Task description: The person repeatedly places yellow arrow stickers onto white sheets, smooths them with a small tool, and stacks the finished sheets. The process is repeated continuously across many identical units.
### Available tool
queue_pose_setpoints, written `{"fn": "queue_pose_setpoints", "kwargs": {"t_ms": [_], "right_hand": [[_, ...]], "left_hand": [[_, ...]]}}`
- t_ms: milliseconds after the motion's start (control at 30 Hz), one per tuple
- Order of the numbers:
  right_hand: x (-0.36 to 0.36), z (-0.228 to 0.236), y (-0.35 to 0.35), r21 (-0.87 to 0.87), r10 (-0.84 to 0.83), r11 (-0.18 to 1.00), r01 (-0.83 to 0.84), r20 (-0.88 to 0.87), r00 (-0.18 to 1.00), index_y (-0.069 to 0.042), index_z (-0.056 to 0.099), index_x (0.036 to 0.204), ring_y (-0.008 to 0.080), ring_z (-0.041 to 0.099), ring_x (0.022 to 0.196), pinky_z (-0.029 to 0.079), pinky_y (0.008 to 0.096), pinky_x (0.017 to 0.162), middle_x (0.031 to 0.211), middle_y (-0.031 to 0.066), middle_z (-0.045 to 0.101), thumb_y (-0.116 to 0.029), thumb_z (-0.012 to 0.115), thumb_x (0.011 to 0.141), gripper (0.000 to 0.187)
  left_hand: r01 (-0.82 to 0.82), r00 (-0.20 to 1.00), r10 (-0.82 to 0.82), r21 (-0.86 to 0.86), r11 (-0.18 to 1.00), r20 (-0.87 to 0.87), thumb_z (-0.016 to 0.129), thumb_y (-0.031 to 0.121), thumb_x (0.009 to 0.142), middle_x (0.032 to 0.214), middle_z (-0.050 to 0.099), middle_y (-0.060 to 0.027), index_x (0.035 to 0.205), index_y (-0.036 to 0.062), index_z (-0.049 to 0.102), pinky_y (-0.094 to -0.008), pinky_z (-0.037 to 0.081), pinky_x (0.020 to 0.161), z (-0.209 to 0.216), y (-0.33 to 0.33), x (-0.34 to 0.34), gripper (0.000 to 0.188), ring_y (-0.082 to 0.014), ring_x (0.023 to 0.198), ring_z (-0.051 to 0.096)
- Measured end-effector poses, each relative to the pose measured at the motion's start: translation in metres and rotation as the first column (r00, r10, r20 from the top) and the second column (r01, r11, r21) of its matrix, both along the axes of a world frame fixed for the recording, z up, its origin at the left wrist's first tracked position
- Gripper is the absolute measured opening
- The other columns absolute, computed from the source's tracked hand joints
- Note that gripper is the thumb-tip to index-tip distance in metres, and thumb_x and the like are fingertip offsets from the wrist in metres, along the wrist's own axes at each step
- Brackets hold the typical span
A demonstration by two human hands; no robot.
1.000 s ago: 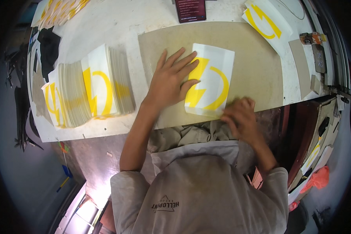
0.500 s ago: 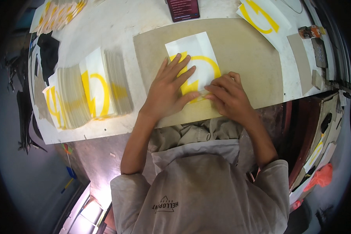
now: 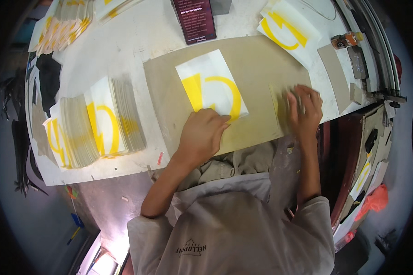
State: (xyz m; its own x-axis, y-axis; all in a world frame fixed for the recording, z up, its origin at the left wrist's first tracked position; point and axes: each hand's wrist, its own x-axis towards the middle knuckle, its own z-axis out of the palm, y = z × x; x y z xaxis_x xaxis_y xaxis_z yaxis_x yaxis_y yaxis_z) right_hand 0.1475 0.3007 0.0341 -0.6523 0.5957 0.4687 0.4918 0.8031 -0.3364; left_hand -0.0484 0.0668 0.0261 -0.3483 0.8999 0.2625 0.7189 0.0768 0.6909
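A flat white paper piece (image 3: 209, 85) with a bold yellow print lies slightly tilted on the beige board (image 3: 163, 98). My left hand (image 3: 201, 135) is at its lower end, fingers curled and pressed together over the near edge, which they hide. Off to the right of the paper, my right hand (image 3: 305, 107) hovers over the board, its fingers bent and smeared by motion. Beside those fingers is a thin, yellowish strip (image 3: 275, 106), standing out lengthwise; whether the hand grips it is unclear.
Stacks of matching printed paper (image 3: 80, 130) stand at the table's left, more (image 3: 71, 23) at the far left. A phone (image 3: 195, 20) is behind the board. Loose printed sheets (image 3: 284, 30), a small bottle (image 3: 346, 40) and a dark digital clock (image 3: 358, 62) are at the right.
My right hand has left the paper's lower edge and moved right, with the thin strip now beside it. My left hand has drawn back from lying spread on the print to the near edge.
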Motion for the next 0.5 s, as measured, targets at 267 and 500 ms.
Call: {"fn": "queue_pose_setpoints", "kwargs": {"t_ms": [267,500], "right_hand": [[-0.037,-0.013,0.104,0.149,0.015,0.988,-0.045,0.199,0.980,-0.004,0.075,0.116,0.0309,0.071,0.112,0.045,0.0477,0.110,0.119,0.0141,0.076,-0.010,0.068,0.097,0.021],[-0.025,-0.002,0.051,0.236,0.123,0.963,-0.128,0.035,0.992,-0.007,0.074,0.118,0.0249,0.073,0.110,0.044,0.0485,0.114,0.118,0.0084,0.077,0.003,0.064,0.097,0.025]], "left_hand": [[-0.519,0.830,0.289,0.469,0.715,0.477,0.063,-0.011,0.094,0.115,0.069,-0.0157,0.109,-0.0018,0.064,-0.0336,0.052,0.091,0.108,-0.092,-0.057,0.018,-0.0206,0.103,0.065],[-0.463,0.801,0.296,-0.225,0.858,-0.521,0.066,-0.011,0.075,0.107,0.069,-0.0118,0.099,0.0035,0.073,-0.0449,0.051,0.093,0.107,-0.181,-0.097,0.028,-0.0355,0.104,0.064]]}}
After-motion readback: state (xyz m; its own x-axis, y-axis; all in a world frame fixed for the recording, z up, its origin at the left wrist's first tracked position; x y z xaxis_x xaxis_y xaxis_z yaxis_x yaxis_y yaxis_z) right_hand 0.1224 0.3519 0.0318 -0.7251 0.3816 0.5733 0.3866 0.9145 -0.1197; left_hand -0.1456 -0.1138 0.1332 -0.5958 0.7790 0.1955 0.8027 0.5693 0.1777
